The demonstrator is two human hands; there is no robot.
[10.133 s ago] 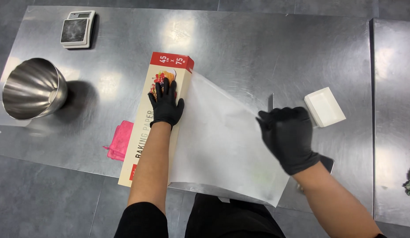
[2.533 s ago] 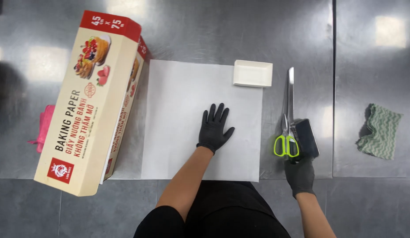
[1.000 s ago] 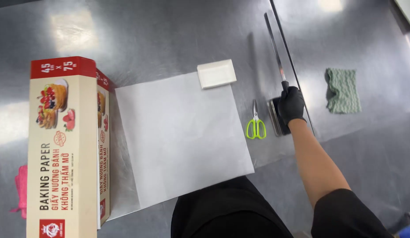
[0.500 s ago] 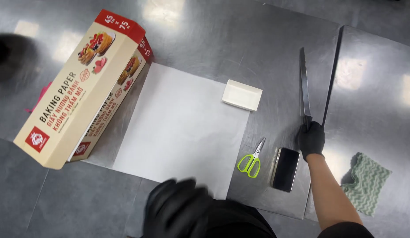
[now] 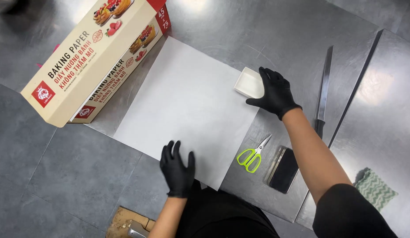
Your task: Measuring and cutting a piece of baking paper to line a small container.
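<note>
White sheet of baking paper (image 5: pixel 187 105) lies flat on steel table, cut loose, rectangular, skewed diagonally, near corner hanging past table edge. 1 small white square dish (image 5: pixel 248 83), shallow, upright, sits on sheet's far right corner. Sheet's far left edge lies just beside the long baking paper box (image 5: pixel 88 53).
</note>
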